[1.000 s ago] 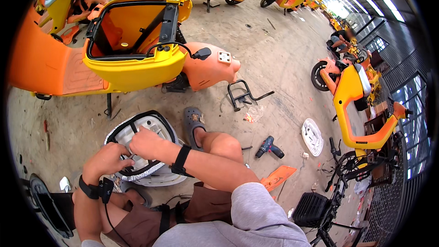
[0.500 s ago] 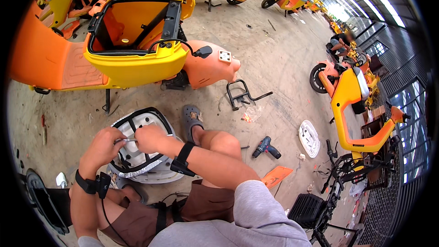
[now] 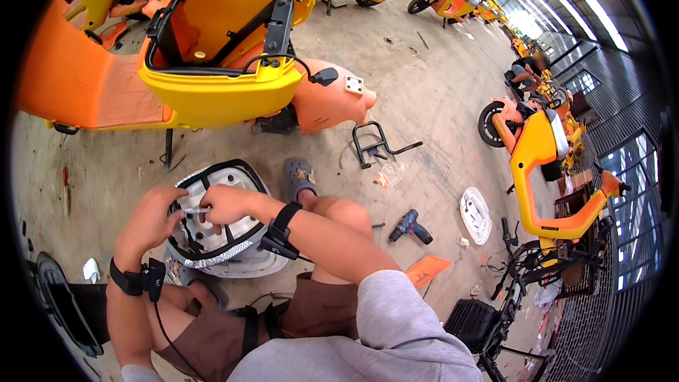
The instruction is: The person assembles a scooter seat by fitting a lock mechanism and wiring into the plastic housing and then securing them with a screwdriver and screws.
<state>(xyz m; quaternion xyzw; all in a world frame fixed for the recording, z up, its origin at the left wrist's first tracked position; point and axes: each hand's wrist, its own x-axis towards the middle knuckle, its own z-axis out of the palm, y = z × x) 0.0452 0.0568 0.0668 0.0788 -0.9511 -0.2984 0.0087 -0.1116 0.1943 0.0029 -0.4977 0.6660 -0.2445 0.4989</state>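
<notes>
My right hand [image 3: 230, 206] is closed around a slim silver metal tool [image 3: 196, 210] whose exact kind I cannot make out. The tool's left end points at my left hand [image 3: 151, 219], whose thumb and forefinger stand apart around that end. Below both hands lies an upturned scooter seat [image 3: 239, 178], with a white underside, a black rubber edging and grey textured covering at its near edge. My hands and the tool hide part of the seat's inside. A pale grey shell [image 3: 263, 266] shows under the seat's near side.
Ahead stands an orange-yellow scooter with its seat opening [image 3: 212, 81] uncovered. On the floor to the right lie a cordless drill [image 3: 410, 228], a black tubular bracket [image 3: 375, 145], a white panel [image 3: 476, 216] and an orange plate [image 3: 428, 271]. Another person [image 3: 527, 71] crouches far right.
My left hand's fingers have parted from the tool and the hand has shifted slightly left. My right hand still grips the tool and has lowered a little. The view has shifted slightly.
</notes>
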